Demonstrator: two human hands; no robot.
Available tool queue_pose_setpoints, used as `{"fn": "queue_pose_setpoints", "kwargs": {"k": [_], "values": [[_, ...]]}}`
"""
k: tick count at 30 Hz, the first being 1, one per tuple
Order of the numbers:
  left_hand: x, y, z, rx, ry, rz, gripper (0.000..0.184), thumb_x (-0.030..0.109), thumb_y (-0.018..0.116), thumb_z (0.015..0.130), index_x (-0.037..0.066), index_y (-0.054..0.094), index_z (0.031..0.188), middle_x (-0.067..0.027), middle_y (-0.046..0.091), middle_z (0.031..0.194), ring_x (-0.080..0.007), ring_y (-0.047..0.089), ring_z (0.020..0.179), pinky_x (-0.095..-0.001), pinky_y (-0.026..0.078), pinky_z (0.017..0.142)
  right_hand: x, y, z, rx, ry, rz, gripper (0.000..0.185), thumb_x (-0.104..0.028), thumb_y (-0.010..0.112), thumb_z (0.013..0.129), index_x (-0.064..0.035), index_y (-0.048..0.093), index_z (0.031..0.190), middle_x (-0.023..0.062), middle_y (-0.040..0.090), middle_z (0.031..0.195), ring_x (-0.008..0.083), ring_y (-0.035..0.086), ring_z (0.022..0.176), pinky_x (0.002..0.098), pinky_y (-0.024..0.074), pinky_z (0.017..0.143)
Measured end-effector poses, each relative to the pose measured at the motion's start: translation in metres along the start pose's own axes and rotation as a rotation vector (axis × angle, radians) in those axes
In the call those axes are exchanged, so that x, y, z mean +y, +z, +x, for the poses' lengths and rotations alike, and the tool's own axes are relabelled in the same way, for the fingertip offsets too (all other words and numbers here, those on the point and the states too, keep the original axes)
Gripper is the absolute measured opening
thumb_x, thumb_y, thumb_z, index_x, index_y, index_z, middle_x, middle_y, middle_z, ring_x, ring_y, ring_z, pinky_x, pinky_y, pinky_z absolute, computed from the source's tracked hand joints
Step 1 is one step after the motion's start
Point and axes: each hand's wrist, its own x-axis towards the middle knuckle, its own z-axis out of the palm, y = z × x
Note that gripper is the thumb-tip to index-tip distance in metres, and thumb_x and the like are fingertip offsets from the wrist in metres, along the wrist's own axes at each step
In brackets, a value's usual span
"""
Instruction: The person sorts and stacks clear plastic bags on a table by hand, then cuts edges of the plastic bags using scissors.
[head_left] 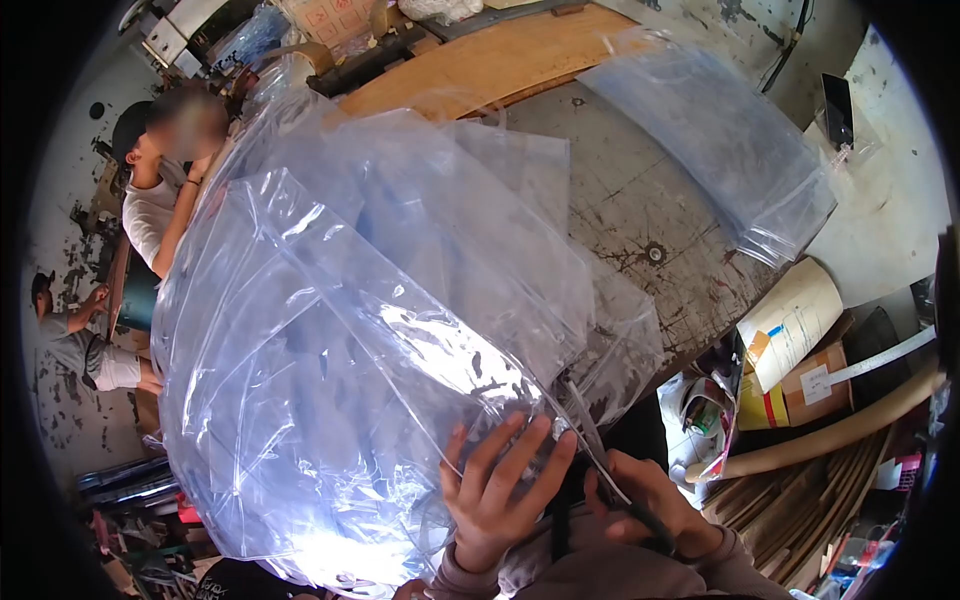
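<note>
While the left hand [505,490] lies palm down at the lower middle of the frame, its fingers spread and pointing up the picture, the fingertips rest on the clear sheet [400,300] near its lower right edge; whether they pinch it I cannot tell, since the thumb is hidden. Just beside it, to the right, the right hand [665,500] is curled round the dark handles of the scissors [597,446], clamped on them; their blades slant toward the upper left, close to the left fingertips and the sheet's edge; both forearms come up from the bottom of the frame. Loosely rumpled and glossy, the sheet fills the left and centre, over the scratched table [650,215]; a second plastic pile [715,140] lies at the upper right, with a carton [815,380] below; a person [155,215] leans at the upper left.
</note>
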Motion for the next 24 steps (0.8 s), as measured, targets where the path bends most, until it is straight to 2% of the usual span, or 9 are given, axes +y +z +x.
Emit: {"fn": "queue_pose_setpoints", "kwargs": {"k": [7,10,12,14,16,17,19,24], "values": [[-0.002,-0.015,-0.002,-0.046,0.031,0.041,0.02,0.026,0.062,0.081,0.029,0.067,0.1,0.0055,0.061,0.111,-0.0134,0.059,0.101,-0.0445,0.034,0.1,-0.004,0.0,-0.003,-0.052,0.029,0.034,0.046,-0.021,0.077,0.071,-0.0008,0.049,0.101,0.0026,0.053,0.073,0.0098,0.051,0.069,0.025,0.0412,0.064],[0.001,-0.033,0.001,-0.121,-0.035,0.07,0.02,0.026,0.062,0.082,0.028,0.067,0.101,0.0054,0.061,0.112,-0.013,0.059,0.102,-0.0442,0.033,0.101,-0.007,0.004,0.003,-0.124,0.015,0.061,0.045,-0.02,0.077,0.072,-0.0005,0.049,0.102,0.0031,0.053,0.073,0.0108,0.052,0.07,0.0251,0.0411,0.066],[0.002,-0.035,0.002,-0.121,-0.068,0.068,0.022,0.025,0.062,0.082,0.028,0.067,0.103,0.0054,0.061,0.112,-0.0125,0.059,0.101,-0.0438,0.033,0.101,-0.007,0.013,0.008,-0.047,0.088,0.083,0.06,-0.048,0.076,0.069,-0.0008,0.051,0.097,0.004,0.055,0.076,0.0119,0.051,0.07,0.0252,0.0401,0.065],[0.001,-0.034,0.004,-0.136,-0.073,0.077,0.023,0.025,0.062,0.081,0.028,0.067,0.103,0.0053,0.061,0.112,-0.0126,0.059,0.101,-0.0415,0.036,0.098,-0.005,0.017,0.012,-0.07,0.099,0.098,0.06,-0.047,0.075,0.07,-0.0006,0.05,0.099,0.0045,0.056,0.076,0.0125,0.052,0.07,0.0255,0.041,0.066],[-0.001,-0.029,0.003,-0.072,-0.101,-0.029,0.023,0.013,0.067,0.069,0.02,0.07,0.091,0.0004,0.062,0.103,-0.0191,0.06,0.096,-0.045,0.043,0.091,-0.003,0.018,0.015,-0.079,0.11,0.109,0.061,-0.047,0.074,0.071,-0.0005,0.049,0.101,0.0049,0.056,0.077,0.0131,0.053,0.071,0.0259,0.0418,0.067],[-0.003,-0.026,0.001,-0.078,-0.103,-0.032,0.023,0.013,0.067,0.069,0.02,0.07,0.091,0.0004,0.062,0.103,-0.0191,0.06,0.096,-0.045,0.043,0.091,-0.002,0.018,0.015,-0.086,0.09,0.086,0.061,-0.047,0.074,0.071,-0.0004,0.049,0.102,0.0051,0.057,0.078,0.0132,0.053,0.071,0.0259,0.0422,0.068],[-0.007,-0.021,-0.005,-0.049,-0.032,0.094,0.021,0.024,0.062,0.08,0.028,0.069,0.1,0.0057,0.061,0.111,-0.0123,0.059,0.1,-0.0322,0.041,0.087,-0.001,0.017,0.013,-0.087,0.079,0.062,0.061,-0.047,0.073,0.072,-0.0003,0.048,0.103,0.0052,0.057,0.079,0.0134,0.054,0.072,0.0259,0.0425,0.068],[-0.011,-0.019,-0.007,-0.041,-0.012,0.085,0.019,0.024,0.063,0.08,0.028,0.069,0.097,0.0064,0.061,0.111,-0.012,0.059,0.099,-0.031,0.042,0.084,-0.007,0.015,0.011,-0.055,0.1,0.075,0.062,-0.047,0.075,0.07,0.0002,0.049,0.1,0.0058,0.058,0.079,0.0147,0.055,0.072,0.0263,0.0433,0.067]]}}
